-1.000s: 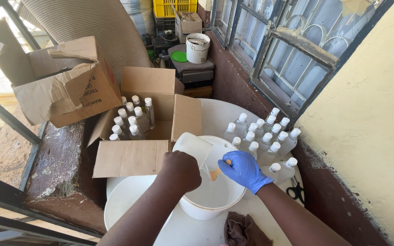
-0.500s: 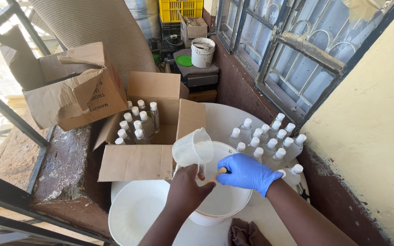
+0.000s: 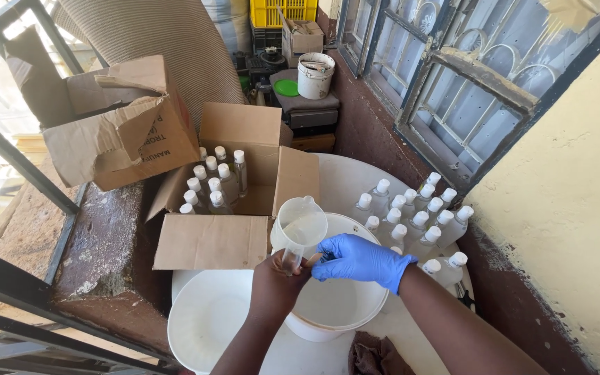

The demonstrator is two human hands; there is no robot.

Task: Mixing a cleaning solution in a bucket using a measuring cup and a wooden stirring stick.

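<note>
While the translucent measuring jug (image 3: 298, 226) was held tilted above the white bucket (image 3: 335, 305), its spout end pointing away from the person, a small clear bottle (image 3: 290, 260) stood just under it in the left hand (image 3: 276, 286). That hand's grip was clenched around the bottle, and whether it also carried the jug by the handle could not be told, since the fingers hid that part. The right hand (image 3: 359, 258), in a blue glove, had its grip pinched at the bottle's mouth, touching the left hand's fingertips; what it pinched was too small to make out.

The likeliest mishap looked like a spill: the bottle's mouth was narrow, the jug's was wide, and a slight wobble of either hand would probably have sent liquid down the bottle's side. The bucket beneath would have caught most of that, so the loss seemed small. A wet bottle could also have slipped from the bare fingers and dropped into the bucket.

Further out, capped bottles (image 3: 418, 212) stood crowded near the right forearm on the round white counter (image 3: 345, 180), and a swing of that arm could have toppled several. The open cardboard box (image 3: 244, 173) with more bottles sat just beside the jug, where a stray splash might have soaked its flap.
</note>
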